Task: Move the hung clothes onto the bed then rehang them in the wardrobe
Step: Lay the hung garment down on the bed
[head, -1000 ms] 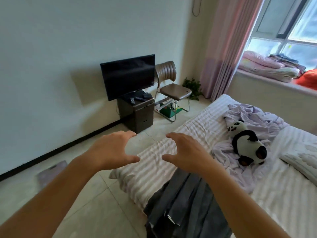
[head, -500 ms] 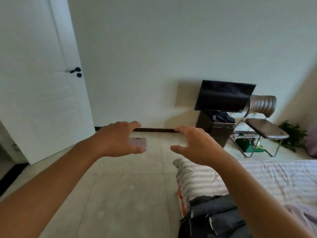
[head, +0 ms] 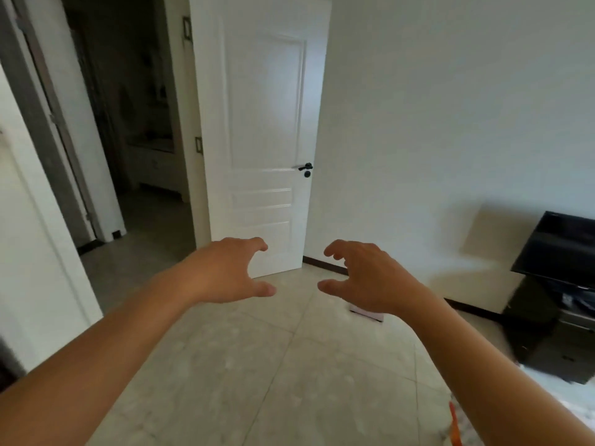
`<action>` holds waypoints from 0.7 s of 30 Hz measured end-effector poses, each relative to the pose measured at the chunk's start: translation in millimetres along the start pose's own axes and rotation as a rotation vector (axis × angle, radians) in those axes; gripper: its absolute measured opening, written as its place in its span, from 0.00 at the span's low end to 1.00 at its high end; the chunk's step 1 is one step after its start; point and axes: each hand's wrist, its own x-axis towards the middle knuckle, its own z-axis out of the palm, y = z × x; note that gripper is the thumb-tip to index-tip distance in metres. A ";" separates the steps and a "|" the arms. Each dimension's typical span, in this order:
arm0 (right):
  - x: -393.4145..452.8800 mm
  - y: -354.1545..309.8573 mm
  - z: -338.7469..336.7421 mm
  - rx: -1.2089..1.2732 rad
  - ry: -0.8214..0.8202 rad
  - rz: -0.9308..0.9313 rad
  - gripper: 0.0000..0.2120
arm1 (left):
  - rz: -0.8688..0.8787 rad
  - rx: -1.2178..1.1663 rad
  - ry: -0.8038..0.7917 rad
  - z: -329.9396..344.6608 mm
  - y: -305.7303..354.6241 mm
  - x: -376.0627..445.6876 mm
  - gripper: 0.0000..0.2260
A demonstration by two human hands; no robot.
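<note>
Nowhere legible writing, left hand (head: 225, 272), right hand (head: 367, 278) empty

Single head-worn wide-angle view; looks forward and slightly down across the floor (head: 257, 365) toward the open door (head: 260, 140); both forearms extend close in the foreground; TV (head: 560, 249) at the right edge.

Only a corner of the bed (head: 576, 400) shows, at the lower right edge of the view. Its cover is pale and whitish, too blurred for any pattern to be made out. It lies low, just in front of the dark cabinet (head: 547, 342), and the right forearm (head: 483, 365) crosses over its near part. An orange strip (head: 455, 424) runs down its left edge, next to the tiled floor (head: 257, 365).
</note>
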 end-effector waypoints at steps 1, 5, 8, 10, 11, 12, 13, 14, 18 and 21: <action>7.7 -22.4 5.7 0.005 -0.002 -0.027 0.29 | -0.017 -0.003 0.013 -7.0 -20.8 -11.2 0.37; 34.7 -116.6 29.4 0.034 -0.021 -0.124 0.29 | -0.092 0.007 0.029 -36.8 -102.3 -58.1 0.37; 53.5 -186.7 47.1 0.061 -0.033 -0.209 0.29 | -0.159 0.010 0.051 -57.5 -160.0 -95.6 0.36; 66.0 -231.9 58.3 0.081 -0.033 -0.263 0.28 | -0.211 -0.001 0.070 -70.0 -197.8 -119.9 0.36; 72.2 -254.3 63.8 0.091 -0.037 -0.288 0.28 | -0.235 0.000 0.081 -75.9 -216.4 -132.0 0.36; 78.5 -275.8 69.1 0.095 -0.045 -0.314 0.28 | -0.263 0.004 0.090 -81.5 -234.8 -143.6 0.36; 85.4 -296.6 74.2 0.091 -0.053 -0.343 0.28 | -0.291 0.009 0.099 -87.1 -252.6 -155.1 0.36; 92.7 -317.3 79.3 0.083 -0.059 -0.373 0.28 | -0.317 0.014 0.106 -92.8 -270.2 -166.3 0.36; 124.4 -396.9 97.2 0.069 -0.081 -0.501 0.28 | -0.434 0.026 0.124 -114.0 -337.6 -204.4 0.38; 149.5 -455.1 112.0 0.066 -0.116 -0.588 0.28 | -0.512 0.000 0.149 -127.3 -385.7 -226.4 0.40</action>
